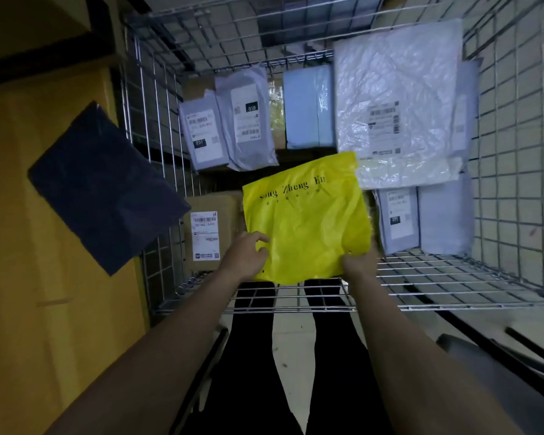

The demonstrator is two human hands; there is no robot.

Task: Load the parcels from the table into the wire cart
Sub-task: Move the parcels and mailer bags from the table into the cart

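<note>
Curled fingers of the left hand (247, 255) and right hand (360, 262) pinch the near corners of a flat yellow plastic mailer bag (307, 218), held inside the silver wire cart (296, 301) above grey poly parcels (247, 119) and a brown cardboard box (214, 229); a dark navy parcel (104, 186) lies on the yellow table (44, 309) to the left

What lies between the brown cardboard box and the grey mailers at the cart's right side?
The yellow bag, gripped at its near edge by the left hand and right hand, fills that gap in the head view.
</note>
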